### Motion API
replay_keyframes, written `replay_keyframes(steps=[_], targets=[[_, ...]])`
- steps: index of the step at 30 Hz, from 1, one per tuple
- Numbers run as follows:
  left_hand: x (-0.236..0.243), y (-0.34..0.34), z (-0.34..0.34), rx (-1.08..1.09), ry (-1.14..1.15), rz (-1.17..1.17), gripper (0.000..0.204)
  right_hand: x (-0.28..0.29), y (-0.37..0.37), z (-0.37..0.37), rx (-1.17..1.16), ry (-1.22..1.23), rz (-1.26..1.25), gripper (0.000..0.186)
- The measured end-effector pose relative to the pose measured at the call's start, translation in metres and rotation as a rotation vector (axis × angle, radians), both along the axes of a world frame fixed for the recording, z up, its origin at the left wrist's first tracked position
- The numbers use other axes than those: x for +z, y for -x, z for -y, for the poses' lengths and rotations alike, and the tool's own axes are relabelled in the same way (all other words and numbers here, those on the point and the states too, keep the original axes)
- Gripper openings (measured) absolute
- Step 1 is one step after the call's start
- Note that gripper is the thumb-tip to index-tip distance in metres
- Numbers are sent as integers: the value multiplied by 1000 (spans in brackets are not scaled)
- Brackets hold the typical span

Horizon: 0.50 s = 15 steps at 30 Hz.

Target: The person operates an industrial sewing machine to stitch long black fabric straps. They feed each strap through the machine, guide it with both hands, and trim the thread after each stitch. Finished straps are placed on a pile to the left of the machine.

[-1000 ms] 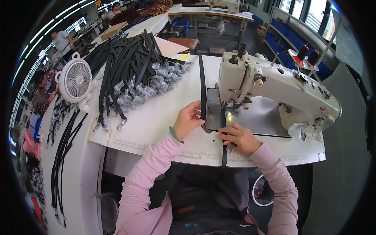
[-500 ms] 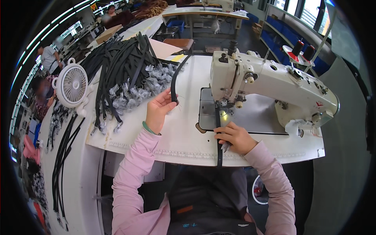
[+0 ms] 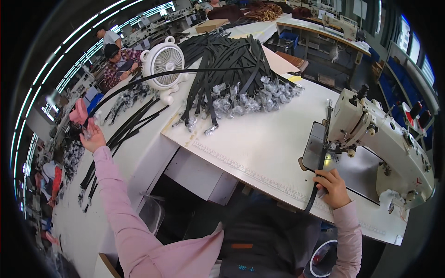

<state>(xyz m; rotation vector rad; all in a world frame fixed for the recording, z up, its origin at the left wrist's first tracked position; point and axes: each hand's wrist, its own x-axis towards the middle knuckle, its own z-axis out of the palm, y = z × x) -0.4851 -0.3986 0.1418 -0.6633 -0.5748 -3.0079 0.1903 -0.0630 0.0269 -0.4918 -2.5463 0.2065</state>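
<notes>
My left hand point(image 3: 95, 138) is stretched far out to the left, its fingers closed at the near end of a long black strap point(image 3: 143, 78). That strap arcs in the air past the small white fan point(image 3: 169, 65) and over the strap pile. On the sewing machine's bed, my right hand point(image 3: 333, 187) grips another black strap point(image 3: 311, 198), which runs under the needle area of the white sewing machine point(image 3: 371, 127) and hangs over the table's front edge. A small greyish thing point(image 3: 321, 192) shows beneath the right fingers; its kind is unclear.
A large pile of black straps point(image 3: 227, 55) with plastic-wrapped ends point(image 3: 250, 99) covers the back of the white table point(image 3: 241, 148). Several straps point(image 3: 125, 134) lie on the left side table. Two people work beyond the fan. Dark thread spools point(image 3: 419, 113) stand at the right.
My left hand has swung far left, carrying the strap from beside the machine across the pile. The view has turned left. My right hand stays on the strap at the machine.
</notes>
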Motion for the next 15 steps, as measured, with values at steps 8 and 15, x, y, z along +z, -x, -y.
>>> replay_keyframes(steps=[8,15], targets=[[-115,4,154,781,-269,548,69,-2,2,2,-6,-16,-20,27],[-105,-40,-47,-78,383,158,35,-1,-6,-3,-2,-22,39,25]])
